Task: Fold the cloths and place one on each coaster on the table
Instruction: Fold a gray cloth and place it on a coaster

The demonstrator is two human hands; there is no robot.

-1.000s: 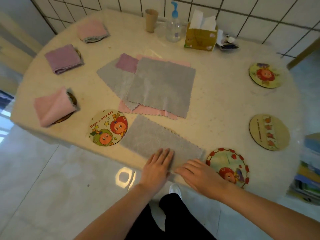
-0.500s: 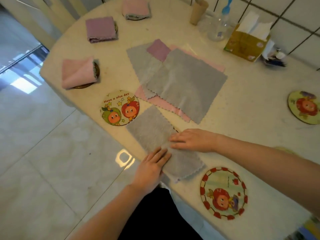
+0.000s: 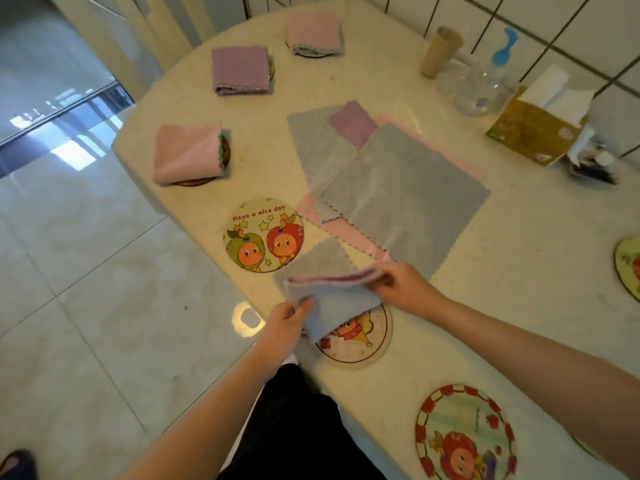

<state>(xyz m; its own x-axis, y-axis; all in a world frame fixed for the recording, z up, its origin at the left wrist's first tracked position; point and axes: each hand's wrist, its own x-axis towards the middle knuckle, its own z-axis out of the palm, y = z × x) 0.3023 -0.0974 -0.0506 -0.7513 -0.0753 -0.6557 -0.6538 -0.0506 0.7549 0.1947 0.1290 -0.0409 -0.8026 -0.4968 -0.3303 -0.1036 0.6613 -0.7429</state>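
A grey cloth with a pink underside (image 3: 330, 285) is partly lifted and doubled over at the table's near edge. My left hand (image 3: 289, 322) pinches its near left corner. My right hand (image 3: 401, 287) grips its folded right edge. Under the cloth a round coaster (image 3: 356, 336) shows. A "Have a nice day" coaster (image 3: 264, 233) lies bare to the left, and a red-rimmed coaster (image 3: 465, 434) lies bare nearer to me. Three folded cloths rest on coasters: pink (image 3: 187, 152), purple (image 3: 240, 69), pink (image 3: 313, 31). A pile of flat cloths (image 3: 391, 181) covers the table's middle.
At the back stand a paper cup (image 3: 440, 50), a pump bottle (image 3: 485, 81) and a tissue box (image 3: 536, 129) against the tiled wall. Another coaster (image 3: 628, 265) is cut by the right frame edge. Glossy tiled floor (image 3: 104, 289) lies left of the table edge.
Both hands were pressing the grey cloth flat; now they have picked it up and folded it over, baring its pink side and uncovering a coaster beneath. The view swung left.
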